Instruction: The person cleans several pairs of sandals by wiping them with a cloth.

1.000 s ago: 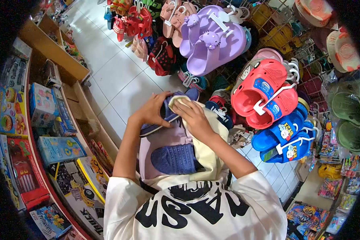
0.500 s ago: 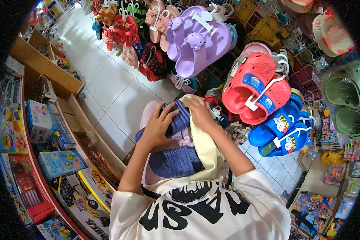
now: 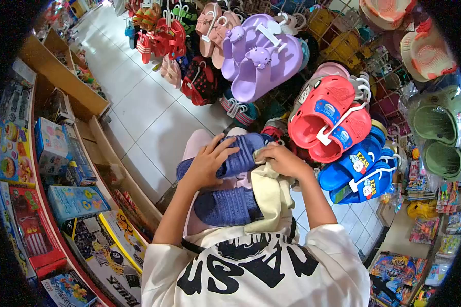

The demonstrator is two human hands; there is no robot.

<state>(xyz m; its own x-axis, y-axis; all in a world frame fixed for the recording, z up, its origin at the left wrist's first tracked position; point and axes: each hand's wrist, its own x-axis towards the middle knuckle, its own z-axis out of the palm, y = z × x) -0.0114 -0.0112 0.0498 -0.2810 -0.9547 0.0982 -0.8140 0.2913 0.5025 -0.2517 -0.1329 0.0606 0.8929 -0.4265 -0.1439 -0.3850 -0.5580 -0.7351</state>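
Note:
A pair of dark blue slippers with ribbed straps lies across my lap. My left hand (image 3: pixel 209 162) grips the upper blue slipper (image 3: pixel 241 153), its fingers over the strap and its thumb at the near side. Pinched in my right hand (image 3: pixel 280 159) is a cream cloth (image 3: pixel 269 197), which touches the toe end of that slipper and hangs down toward my shirt. The lower blue slipper (image 3: pixel 225 207) rests nearer my body, with the cloth over its right end. Pink fabric (image 3: pixel 197 143) shows under the slippers.
Purple sandals (image 3: pixel 264 59), red clogs (image 3: pixel 325 115) and blue slides (image 3: pixel 358 171) hang close ahead and to the right. A low wooden shelf (image 3: pixel 133 179) with boxed toys (image 3: pixel 77 207) runs along the left. White floor tiles (image 3: pixel 153 102) lie between them.
My right hand has shifted right and down to the toe end of the upper slipper, bunching the cloth there. The slipper's strap is more exposed now. My left hand stays on the slipper.

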